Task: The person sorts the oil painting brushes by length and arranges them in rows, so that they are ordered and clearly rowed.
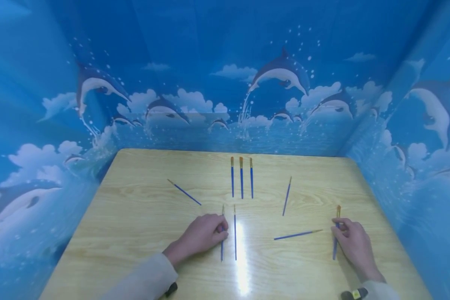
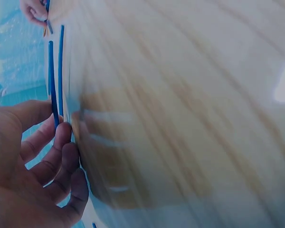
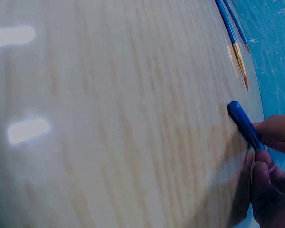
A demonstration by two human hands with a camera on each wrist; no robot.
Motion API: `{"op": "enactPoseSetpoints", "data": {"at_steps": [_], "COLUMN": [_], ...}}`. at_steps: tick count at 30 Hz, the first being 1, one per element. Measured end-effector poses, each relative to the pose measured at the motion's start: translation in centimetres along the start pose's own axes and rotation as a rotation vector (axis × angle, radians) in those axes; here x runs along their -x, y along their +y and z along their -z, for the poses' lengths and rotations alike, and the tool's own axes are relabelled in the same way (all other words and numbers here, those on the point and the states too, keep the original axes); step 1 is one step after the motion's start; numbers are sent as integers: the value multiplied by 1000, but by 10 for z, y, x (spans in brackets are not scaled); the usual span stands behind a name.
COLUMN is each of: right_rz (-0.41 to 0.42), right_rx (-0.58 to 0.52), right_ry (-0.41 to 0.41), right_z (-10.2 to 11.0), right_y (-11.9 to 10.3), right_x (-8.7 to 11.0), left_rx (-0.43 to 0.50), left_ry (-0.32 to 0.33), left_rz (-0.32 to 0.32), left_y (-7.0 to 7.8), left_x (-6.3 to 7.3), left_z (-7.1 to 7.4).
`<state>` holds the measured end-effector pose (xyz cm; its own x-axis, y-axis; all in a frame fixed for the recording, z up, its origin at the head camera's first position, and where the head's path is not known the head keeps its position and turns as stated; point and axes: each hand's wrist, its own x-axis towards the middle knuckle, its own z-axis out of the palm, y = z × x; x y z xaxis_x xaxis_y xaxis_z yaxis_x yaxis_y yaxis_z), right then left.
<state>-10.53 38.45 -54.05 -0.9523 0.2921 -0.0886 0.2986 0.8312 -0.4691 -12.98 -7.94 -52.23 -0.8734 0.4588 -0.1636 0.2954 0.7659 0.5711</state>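
Note:
Near the middle of the table, my left hand [image 1: 203,233] pinches a thin blue-handled paintbrush [image 1: 222,248], its handle toward me. A similar paintbrush [image 1: 235,237] lies parallel just to its right. In the left wrist view the thumb and fingertips are on the blue handle [image 2: 52,85]. At the right side my right hand [image 1: 355,241] holds another blue paintbrush [image 1: 335,248] between thumb and fingers, its orange-brown bristles pointing away from me. The right wrist view shows the end of its handle [image 3: 244,122] sticking out from the fingertips.
Farther back, three paintbrushes, including a middle one [image 1: 241,179], lie side by side. Loose ones lie at the left [image 1: 185,192], right of centre [image 1: 287,196] and nearer the right hand [image 1: 296,235]. Dolphin-printed blue sheeting [image 1: 195,83] surrounds the wooden table [image 1: 135,216].

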Motion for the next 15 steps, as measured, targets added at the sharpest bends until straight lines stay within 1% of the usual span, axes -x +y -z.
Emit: {"op": "enactPoseSetpoints", "data": {"at_steps": [5, 10, 15], "right_rz": [3, 3, 13], "right_rx": [4, 6, -4], "right_ry": [11, 9, 1], "right_z": [0, 0, 1], "right_y": [-1, -2, -1], "right_x": [1, 1, 1], "left_rx": [-66, -84, -98], "left_ry": [21, 34, 37], "left_rz": [-26, -45, -48], "left_y": [6, 7, 7], "left_x": [-3, -3, -2], "left_z": [-6, -10, -11]}}
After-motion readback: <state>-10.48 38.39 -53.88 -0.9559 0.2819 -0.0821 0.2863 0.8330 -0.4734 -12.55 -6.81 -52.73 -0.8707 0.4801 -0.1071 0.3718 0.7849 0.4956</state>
